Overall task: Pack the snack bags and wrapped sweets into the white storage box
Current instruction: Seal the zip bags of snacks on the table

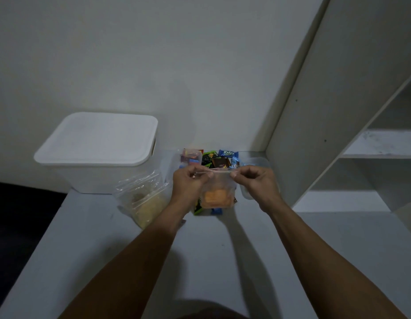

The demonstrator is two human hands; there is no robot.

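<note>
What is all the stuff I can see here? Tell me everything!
white storage box: one, white, lid on, far left of the table by the wall
clear bag of orange snacks: one, clear with orange pieces, held up between both hands
clear bags of yellow snacks: a small heap, count unclear, clear and yellowish, in front of the box
wrapped sweets: many, blue, green, red and brown, piled behind the hands
clear tub: one, see-through, right of the sweets
table: one, white
shelf unit: one, white, on the right
left hand: pinches the bag's top edge
right hand: pinches the bag's top edge
</note>
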